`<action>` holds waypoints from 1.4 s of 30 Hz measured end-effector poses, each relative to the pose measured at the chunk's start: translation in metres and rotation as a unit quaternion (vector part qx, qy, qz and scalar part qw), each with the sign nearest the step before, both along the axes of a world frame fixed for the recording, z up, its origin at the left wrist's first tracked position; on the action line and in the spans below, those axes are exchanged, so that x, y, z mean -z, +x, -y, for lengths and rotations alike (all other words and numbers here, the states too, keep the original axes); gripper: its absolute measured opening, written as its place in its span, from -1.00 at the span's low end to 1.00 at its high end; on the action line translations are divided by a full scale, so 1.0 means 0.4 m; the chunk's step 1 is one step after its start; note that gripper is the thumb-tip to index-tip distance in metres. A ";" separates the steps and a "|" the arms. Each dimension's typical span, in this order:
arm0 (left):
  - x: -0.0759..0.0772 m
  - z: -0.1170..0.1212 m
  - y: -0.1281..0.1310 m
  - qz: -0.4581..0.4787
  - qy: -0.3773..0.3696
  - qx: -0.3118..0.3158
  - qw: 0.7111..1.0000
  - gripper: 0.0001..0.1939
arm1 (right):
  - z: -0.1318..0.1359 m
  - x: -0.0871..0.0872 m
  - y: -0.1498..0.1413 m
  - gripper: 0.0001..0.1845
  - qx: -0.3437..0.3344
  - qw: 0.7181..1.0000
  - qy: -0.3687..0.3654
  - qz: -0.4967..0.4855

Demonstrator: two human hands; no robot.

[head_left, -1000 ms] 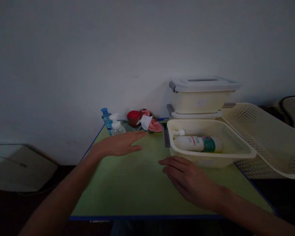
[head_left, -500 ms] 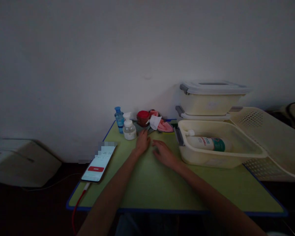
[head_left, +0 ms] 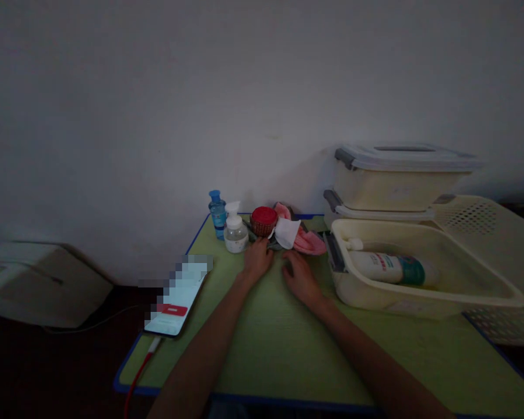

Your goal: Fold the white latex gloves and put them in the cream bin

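Note:
My left hand rests at the far part of the green table, fingers pointing forward, their tips at the edge of a dark grey cloth. No grip on the cloth shows. Just right of it, my right hand is low over the table, thumb apart from the loosely bent fingers, nothing visible in it. Beyond the hands lie a white cloth-like piece and a pink cloth. A round red-topped woven container stands behind my left hand. A clear pump bottle is to its left.
A blue bottle stands at the back left. A phone with a red cable lies on the left. On the right, an open cream bin holds a white-and-green bottle; lidded boxes are stacked behind.
The view has shifted, so the table's things sit lower and mostly further right. My hands stay close to the cloths, with the left fingers at the grey cloth.

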State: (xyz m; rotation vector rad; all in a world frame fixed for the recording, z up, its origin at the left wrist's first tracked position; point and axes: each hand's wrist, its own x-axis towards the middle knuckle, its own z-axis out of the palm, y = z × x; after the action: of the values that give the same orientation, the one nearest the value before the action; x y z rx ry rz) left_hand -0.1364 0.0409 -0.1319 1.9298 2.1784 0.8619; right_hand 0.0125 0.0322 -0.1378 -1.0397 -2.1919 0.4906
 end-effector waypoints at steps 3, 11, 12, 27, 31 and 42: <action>-0.002 0.002 -0.007 0.031 0.042 -0.011 0.999 -0.83 | -0.009 0.004 0.007 -0.68 0.028 0.999 -0.001 -0.031; -0.007 0.016 -0.010 0.096 0.190 -0.029 0.977 -0.85 | -0.012 0.009 0.010 -0.66 0.032 0.998 -0.011 -0.055; -0.008 0.020 -0.010 0.102 0.209 -0.041 0.972 -0.83 | -0.011 0.008 0.010 -0.66 0.031 0.998 -0.012 -0.055; 0.001 0.003 -0.082 0.146 0.359 -0.207 0.898 -0.25 | -0.020 0.021 0.010 -0.69 0.010 0.998 -0.020 -0.061; 0.009 -0.002 -0.094 0.175 0.339 -0.205 0.901 -0.21 | -0.017 0.013 0.008 -0.68 -0.032 0.998 -0.011 -0.055; -0.002 0.006 -0.099 0.187 0.245 -0.242 0.920 -0.23 | -0.019 0.007 -0.023 -0.46 -0.184 0.983 0.001 0.011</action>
State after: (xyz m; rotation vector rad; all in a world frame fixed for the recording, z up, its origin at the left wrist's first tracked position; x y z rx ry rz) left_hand -0.1761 0.0384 -0.1311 1.1960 2.3680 1.8326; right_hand 0.0032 0.0400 -0.1405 -0.6389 -2.4125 0.6419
